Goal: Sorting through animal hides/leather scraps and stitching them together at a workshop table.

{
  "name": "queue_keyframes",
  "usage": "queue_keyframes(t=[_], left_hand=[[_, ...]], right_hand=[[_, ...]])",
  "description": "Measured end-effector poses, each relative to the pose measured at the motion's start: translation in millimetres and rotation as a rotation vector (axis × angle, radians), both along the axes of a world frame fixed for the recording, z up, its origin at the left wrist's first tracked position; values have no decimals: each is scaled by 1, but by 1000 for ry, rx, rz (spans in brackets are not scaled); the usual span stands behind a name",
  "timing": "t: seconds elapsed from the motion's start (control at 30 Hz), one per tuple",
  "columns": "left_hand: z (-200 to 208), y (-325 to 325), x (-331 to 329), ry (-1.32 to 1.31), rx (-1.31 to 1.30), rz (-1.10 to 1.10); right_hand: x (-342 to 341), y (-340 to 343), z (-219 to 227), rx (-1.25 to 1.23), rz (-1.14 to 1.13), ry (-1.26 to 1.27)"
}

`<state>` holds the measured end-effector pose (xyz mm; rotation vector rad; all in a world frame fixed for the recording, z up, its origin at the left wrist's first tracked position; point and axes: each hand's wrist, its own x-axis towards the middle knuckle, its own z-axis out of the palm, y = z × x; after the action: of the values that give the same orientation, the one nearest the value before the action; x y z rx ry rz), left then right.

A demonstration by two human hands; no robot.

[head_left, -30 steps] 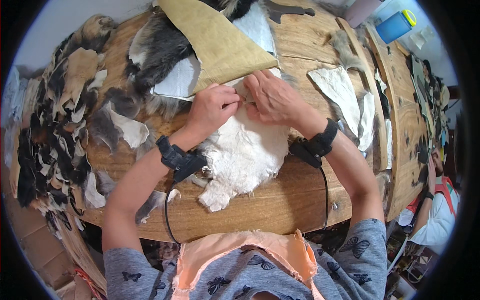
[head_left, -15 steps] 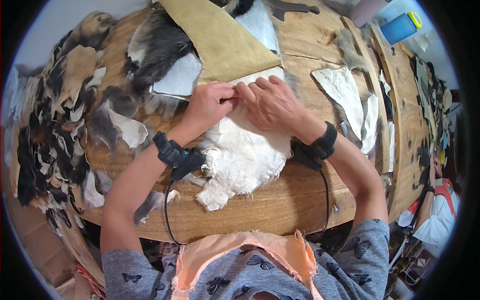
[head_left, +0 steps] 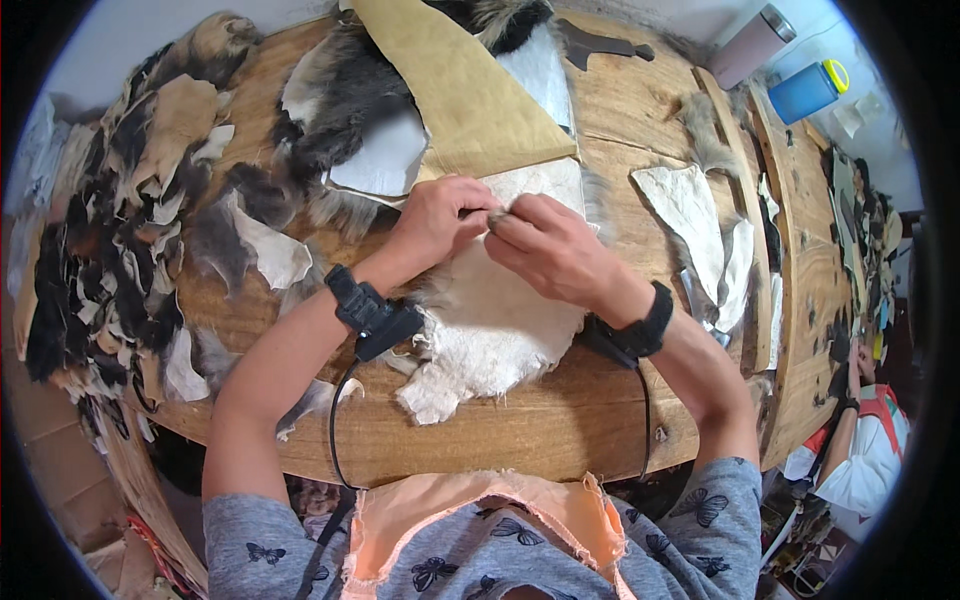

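Note:
A pale fur pelt [head_left: 505, 320] lies skin side up on the wooden table in front of me, with grey fur showing along its edges. Above its upper part my two hands meet. My left hand [head_left: 443, 218] is closed, thumb and fingers pinched at the pelt. My right hand [head_left: 552, 248] is closed as well, and a bit of grey-brown fur pokes out at its fingertips; whether this is a fold of the pelt or a loose tuft I cannot tell. A tan pointed pattern sheet [head_left: 480, 110] lies just beyond my hands, over dark fur pieces [head_left: 352, 120].
Black, white and brown fur scraps [head_left: 110, 270] are heaped at the left. White hide pieces [head_left: 690, 220] lie right, beside wooden strips [head_left: 765, 260]. A pink tumbler [head_left: 752, 48] and a blue jar [head_left: 803, 92] stand far right. Another person's white sleeve [head_left: 862, 450] shows at the right.
My right hand has turned and curled tighter, and fur now shows at its fingertips. My left hand stays pinched beside it. The whole view has shifted slightly.

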<state>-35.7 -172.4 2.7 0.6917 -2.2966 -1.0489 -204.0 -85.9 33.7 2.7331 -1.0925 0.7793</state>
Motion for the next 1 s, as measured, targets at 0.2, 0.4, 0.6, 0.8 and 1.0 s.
queue_keyframes(t=[0.2,0.4,0.6,0.8,1.0], left_hand=[[5,-2,-5,-83,161,12],[5,-2,-6,-86,150,28],[-4,-1,-5,-69,57,57],[-6,-1,-5,-27,31,43],[0,3,-8,-85,39,-32]], right_hand=[[-13,35,1,188,-359,-110],[-1,10,1,171,-304,-1],[-5,-5,-19,142,-152,92],[25,5,-14,133,86,-322],[18,55,19,372,-158,-398]])
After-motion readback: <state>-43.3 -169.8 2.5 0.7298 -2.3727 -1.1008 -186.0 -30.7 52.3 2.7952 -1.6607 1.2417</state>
